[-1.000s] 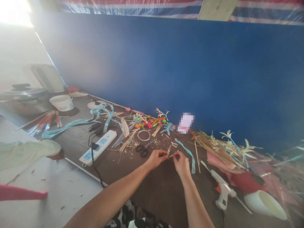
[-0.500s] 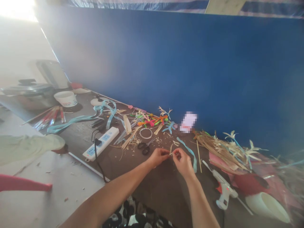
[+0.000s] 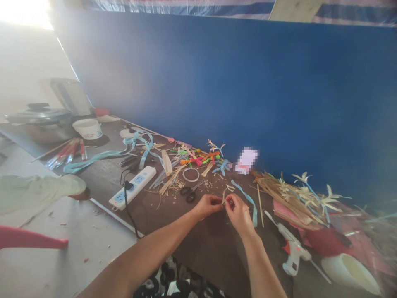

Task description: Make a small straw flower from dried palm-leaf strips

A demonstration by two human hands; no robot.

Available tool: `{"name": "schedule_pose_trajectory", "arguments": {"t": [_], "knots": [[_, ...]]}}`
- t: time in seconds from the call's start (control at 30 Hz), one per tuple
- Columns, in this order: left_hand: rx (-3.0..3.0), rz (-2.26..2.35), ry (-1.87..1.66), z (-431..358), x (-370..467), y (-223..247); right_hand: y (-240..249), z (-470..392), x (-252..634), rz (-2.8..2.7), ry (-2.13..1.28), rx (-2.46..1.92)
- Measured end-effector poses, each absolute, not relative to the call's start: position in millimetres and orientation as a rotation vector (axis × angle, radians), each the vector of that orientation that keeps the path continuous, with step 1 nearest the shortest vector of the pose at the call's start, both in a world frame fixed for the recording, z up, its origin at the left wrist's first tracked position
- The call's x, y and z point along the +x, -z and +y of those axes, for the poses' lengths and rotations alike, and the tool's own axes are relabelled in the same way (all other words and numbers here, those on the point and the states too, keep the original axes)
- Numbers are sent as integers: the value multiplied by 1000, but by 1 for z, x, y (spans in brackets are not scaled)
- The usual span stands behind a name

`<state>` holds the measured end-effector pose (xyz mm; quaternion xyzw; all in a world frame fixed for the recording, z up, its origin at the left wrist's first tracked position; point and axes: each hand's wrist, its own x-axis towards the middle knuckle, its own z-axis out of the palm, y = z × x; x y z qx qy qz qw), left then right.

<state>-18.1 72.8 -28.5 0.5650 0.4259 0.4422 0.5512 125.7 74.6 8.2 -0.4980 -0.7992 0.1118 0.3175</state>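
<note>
Both hands meet over the near middle of the dark table [image 3: 204,244]. My left hand [image 3: 208,207] pinches a small pale strip of dried husk [image 3: 223,196] from the left. My right hand [image 3: 237,210] closes on the same strip from the right, its fingertips hiding the lower end. Just left of my left hand lie black scissors [image 3: 188,193], with a clear ring-shaped roll [image 3: 190,174] behind them. A light blue ribbon [image 3: 248,198] curves beside my right hand, and a thin straw stick [image 3: 260,205] lies further right.
At right are a white glue gun [image 3: 293,248], a white tub [image 3: 350,271] on its side and a husk bundle [image 3: 285,194]. A power strip [image 3: 133,188] with a black cord, a white bowl [image 3: 87,129] and a lidded pot [image 3: 40,124] stand left. A blue board [image 3: 232,91] rises behind.
The strip stays between both hands, whose fingers have shifted only slightly. The view has moved a little; the things on the table lie as before.
</note>
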Motion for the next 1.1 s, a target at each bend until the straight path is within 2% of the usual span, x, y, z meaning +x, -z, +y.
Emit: {"name": "schedule_pose_trajectory", "arguments": {"t": [0.57,1.1], "knots": [[1318,1113,-1089,76,-16,35,-13,65,124,-2073,-364,-1272],[1228,950,-1127,75,-19,28,20,42,118,-1518,-690,-1318]]}}
